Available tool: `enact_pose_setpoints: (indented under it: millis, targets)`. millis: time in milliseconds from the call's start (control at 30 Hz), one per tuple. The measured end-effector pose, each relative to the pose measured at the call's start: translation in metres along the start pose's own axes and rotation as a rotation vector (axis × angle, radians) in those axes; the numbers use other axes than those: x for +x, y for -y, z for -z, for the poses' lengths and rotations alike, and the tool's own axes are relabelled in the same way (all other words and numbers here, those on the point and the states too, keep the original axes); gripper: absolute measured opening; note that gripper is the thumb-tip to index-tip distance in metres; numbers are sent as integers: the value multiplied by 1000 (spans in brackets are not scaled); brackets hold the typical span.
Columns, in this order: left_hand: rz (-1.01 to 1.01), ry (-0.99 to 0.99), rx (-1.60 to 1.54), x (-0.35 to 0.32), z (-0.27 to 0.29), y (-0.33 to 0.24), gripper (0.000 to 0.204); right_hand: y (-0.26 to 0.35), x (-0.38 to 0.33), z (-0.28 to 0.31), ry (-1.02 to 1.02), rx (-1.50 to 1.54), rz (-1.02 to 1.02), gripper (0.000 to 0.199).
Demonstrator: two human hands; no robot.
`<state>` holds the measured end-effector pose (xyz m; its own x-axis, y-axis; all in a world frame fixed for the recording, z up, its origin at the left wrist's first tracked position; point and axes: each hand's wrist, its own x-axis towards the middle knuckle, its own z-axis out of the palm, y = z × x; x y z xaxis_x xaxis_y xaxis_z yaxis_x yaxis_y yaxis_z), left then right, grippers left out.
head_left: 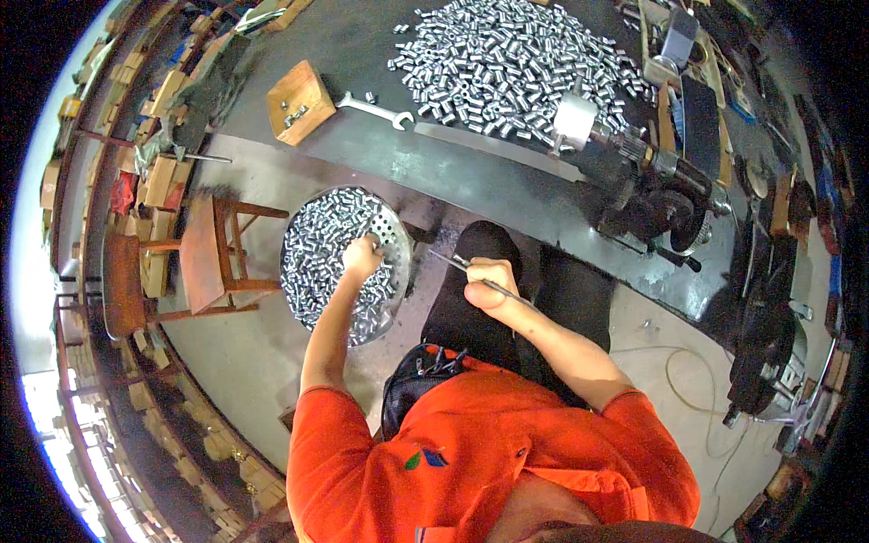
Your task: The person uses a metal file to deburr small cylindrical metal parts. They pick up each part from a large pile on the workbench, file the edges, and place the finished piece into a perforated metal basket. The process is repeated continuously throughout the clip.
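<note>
Left hand [362,256] reaching into pan [398,237], fingers curled on sleeves [317,244]; right hand [490,281] fist-clamped round rod [453,262]

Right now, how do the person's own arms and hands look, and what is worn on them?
Both arms are bare from the short sleeves of a bright orange shirt down. The left hand and right hand wear no gloves; no watch or ring shows.

Probably a metal workshop: workbench [471,172], wrench [376,110], sleeves [507,54]
</note>
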<state>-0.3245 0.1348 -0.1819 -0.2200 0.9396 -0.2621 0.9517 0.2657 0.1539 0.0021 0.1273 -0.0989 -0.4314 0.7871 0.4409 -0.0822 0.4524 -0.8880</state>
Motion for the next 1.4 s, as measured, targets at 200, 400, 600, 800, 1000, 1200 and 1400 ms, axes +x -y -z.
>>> enact_pose_setpoints:
  millis: [200,400,600,800,1000,1200,1400]
  targets:
    - [-237,73,-776,-65,49,-62,24,0,-2,-5,27,51,-16,27]
    - [-360,167,-846,-94,89,-123,21,-3,-2,-2,126,-19,4,24]
    - [-576,160,-815,-88,104,-138,18,-2,-2,-1,183,-75,3,16]
    - [-551,333,-675,-85,123,-145,18,-7,-3,1,243,-189,67,16]
    - [-426,422,-846,-83,117,-151,14,-5,-4,1,205,-158,47,17]
    - [-295,468,-1077,-89,107,-155,17,-2,-4,3,156,-142,-3,18]
    - [-297,434,-1168,-88,104,-152,16,-4,-3,0,124,219,-115,24]
